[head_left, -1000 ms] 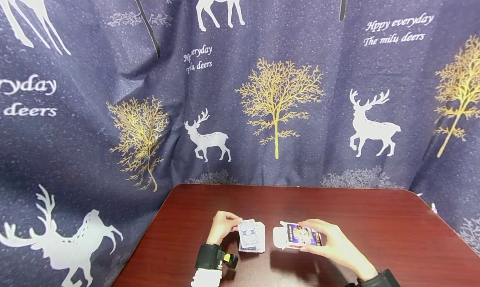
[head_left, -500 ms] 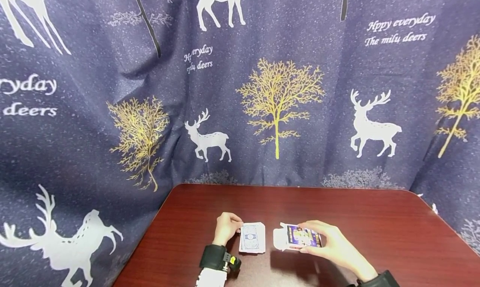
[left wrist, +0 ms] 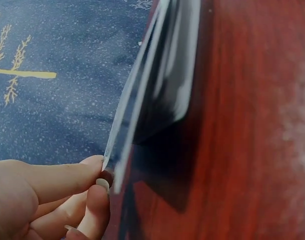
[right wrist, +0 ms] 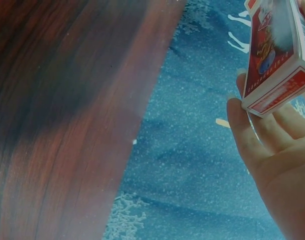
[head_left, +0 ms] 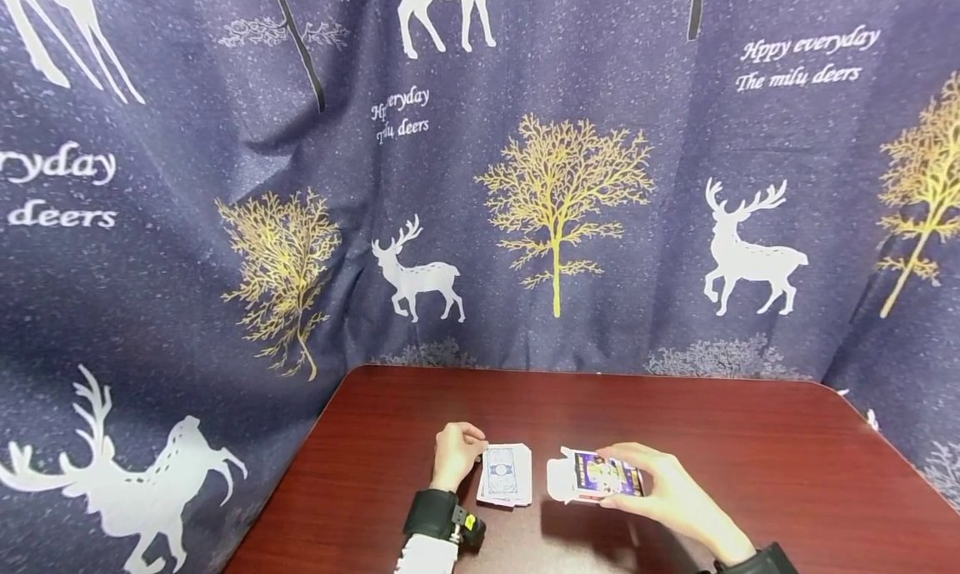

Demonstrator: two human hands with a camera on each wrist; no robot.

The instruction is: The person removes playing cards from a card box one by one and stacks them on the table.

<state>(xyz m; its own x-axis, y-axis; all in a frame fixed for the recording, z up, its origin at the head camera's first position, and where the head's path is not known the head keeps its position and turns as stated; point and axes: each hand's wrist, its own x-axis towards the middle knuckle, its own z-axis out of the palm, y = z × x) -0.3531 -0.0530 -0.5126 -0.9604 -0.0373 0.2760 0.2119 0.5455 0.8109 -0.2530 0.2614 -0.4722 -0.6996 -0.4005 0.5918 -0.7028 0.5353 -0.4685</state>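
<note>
In the head view my left hand [head_left: 455, 456] is at the upper left corner of a small stack of playing cards [head_left: 504, 476] with blue-patterned backs. Seen from the left wrist, the thumb and a finger pinch the corner of a thin playing card [left wrist: 123, 107], with other cards just behind it. My right hand [head_left: 651, 480] grips a card box [head_left: 602, 472] between thumb and fingers, its white end flap [head_left: 559, 478] open toward the cards. From the right wrist, the box's red printed side [right wrist: 272, 52] shows above my fingers [right wrist: 241, 125].
A reddish-brown wooden table [head_left: 675, 416] lies under both hands. Behind it hangs a dark blue curtain [head_left: 615, 307] printed with deer and trees. The cards and the box are apart, with a narrow strip of table between them.
My left hand has shifted slightly right, and the top card, formerly offset and raised, now lines up over the stack. The right hand and box have hardly moved.
</note>
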